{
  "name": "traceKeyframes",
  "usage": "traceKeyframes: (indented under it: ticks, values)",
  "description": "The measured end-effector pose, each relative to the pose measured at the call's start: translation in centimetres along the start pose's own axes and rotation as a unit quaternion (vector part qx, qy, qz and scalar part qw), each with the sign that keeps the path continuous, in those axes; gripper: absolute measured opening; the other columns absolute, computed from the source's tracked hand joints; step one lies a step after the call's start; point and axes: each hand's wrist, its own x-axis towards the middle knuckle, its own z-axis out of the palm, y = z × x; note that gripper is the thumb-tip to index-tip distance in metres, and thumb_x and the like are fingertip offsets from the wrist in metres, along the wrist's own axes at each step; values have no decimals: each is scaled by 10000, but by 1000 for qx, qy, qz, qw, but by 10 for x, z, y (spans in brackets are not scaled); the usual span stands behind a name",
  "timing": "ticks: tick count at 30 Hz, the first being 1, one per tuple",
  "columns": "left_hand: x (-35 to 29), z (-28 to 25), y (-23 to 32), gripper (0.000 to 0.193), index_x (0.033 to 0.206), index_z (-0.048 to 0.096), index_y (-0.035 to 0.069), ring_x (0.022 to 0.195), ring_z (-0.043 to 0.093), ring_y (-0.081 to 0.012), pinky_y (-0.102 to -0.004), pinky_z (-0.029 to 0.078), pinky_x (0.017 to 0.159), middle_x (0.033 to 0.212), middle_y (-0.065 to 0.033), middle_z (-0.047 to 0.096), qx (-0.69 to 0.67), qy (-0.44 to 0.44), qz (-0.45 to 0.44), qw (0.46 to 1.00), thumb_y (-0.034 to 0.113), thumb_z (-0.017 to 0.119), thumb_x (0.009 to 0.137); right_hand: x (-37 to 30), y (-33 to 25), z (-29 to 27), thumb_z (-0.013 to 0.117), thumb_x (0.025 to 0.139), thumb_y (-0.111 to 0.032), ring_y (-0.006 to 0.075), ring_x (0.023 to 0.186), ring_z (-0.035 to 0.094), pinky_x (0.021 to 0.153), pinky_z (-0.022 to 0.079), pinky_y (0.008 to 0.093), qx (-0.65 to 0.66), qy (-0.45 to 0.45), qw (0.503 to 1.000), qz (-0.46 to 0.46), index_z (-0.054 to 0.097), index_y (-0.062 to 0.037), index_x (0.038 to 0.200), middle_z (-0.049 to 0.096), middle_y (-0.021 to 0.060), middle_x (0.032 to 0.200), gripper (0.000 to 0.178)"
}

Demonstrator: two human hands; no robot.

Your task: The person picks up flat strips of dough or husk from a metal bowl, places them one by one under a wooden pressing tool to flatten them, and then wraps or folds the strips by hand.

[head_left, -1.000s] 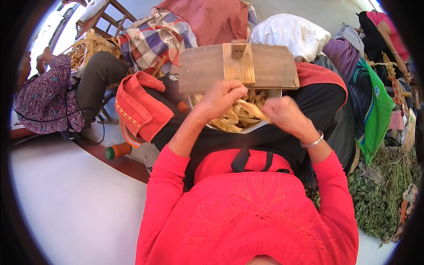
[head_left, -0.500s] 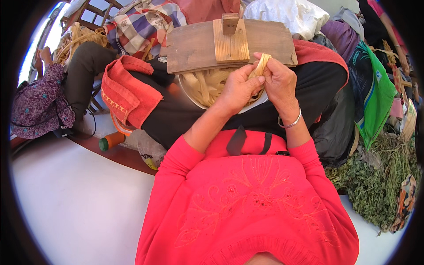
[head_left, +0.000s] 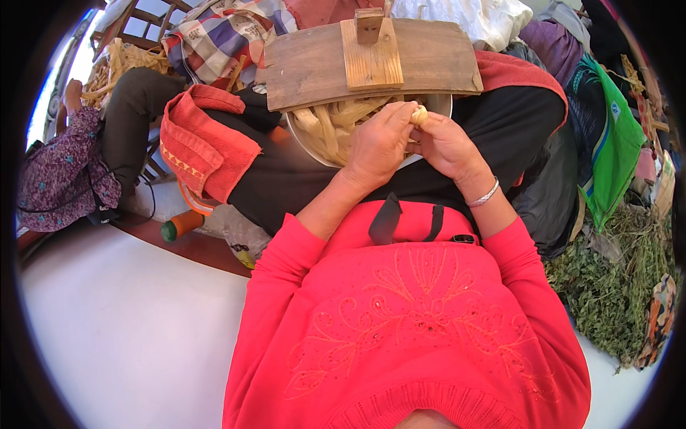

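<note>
My left hand [head_left: 379,143] and my right hand [head_left: 449,145] meet over the front of a pale metal basin [head_left: 303,146] on my lap. Their fingertips pinch a small twisted bundle of pale yellow fibre strips [head_left: 419,115], which bulges out between them. Most of the bundle is hidden by the fingers. Loose strips of the same fibre [head_left: 329,132] lie coiled in the basin. Just beyond my hands, a wide brown wooden board [head_left: 304,68] covers the basin's far part. A lighter wood piece [head_left: 371,61] with an upright block [head_left: 368,25] sits on the board.
Red towels [head_left: 207,139] drape over my legs on both sides. An orange cylinder with a green end [head_left: 182,225] lies at left, near a person in a patterned purple sleeve [head_left: 68,168]. Right of me are a black bag [head_left: 547,193], a green bag [head_left: 614,154] and dried plants [head_left: 607,286].
The fibre strand that stood up as a folded loop is now a compact knob between my fingers. My right hand has turned and dropped slightly lower.
</note>
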Motion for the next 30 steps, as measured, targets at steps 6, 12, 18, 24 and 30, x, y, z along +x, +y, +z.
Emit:
traceKeyframes:
  ticks: [6, 12, 18, 24, 30]
  values:
    - [20, -13, 13, 204, 1008, 566, -8, 769, 609, -323, -368, 483, 691, 864, -157, 618, -26, -94, -132, 986, 123, 605, 856, 13, 12, -8, 606, 879, -96, 100, 827, 545, 724, 451, 224, -149, 21, 973, -173, 665, 8, 930, 592, 38, 1033, 130]
    - [33, -7, -11, 207, 895, 557, -7, 624, 496, -95, -272, 428, 571, 676, -26, 548, -124, -89, -289, 945, 197, 536, 924, 6, -12, 6, 667, 788, 14, 113, 838, 546, 724, 444, 223, -364, 118, 822, -422, 666, 46, 842, 547, 71, 1076, 63]
    - [-5, -35, -8, 154, 859, 583, 19, 617, 562, -201, -327, 446, 596, 705, -140, 574, -259, -113, -340, 897, 163, 556, 907, 9, -18, 0, 680, 820, -29, 97, 911, 530, 772, 440, 226, -295, 67, 861, -408, 680, 8, 909, 550, 57, 1128, 96]
    - [2, -55, -4, 77, 873, 594, 91, 666, 599, -261, -359, 450, 544, 737, -82, 580, 183, -98, -2, 978, 160, 621, 849, -2, -52, -6, 677, 848, -323, 141, 949, 556, 821, 471, 277, -435, 96, 803, -396, 565, -48, 1202, 547, 87, 1212, 462]
    - [22, -46, 1, 86, 876, 592, 79, 650, 602, -267, -357, 461, 556, 737, -86, 584, 149, -95, 55, 983, 119, 648, 824, -8, -79, 19, 639, 878, -242, 118, 639, 554, 597, 456, 266, -582, -60, 801, -126, 646, 30, 900, 607, 61, 690, 273]
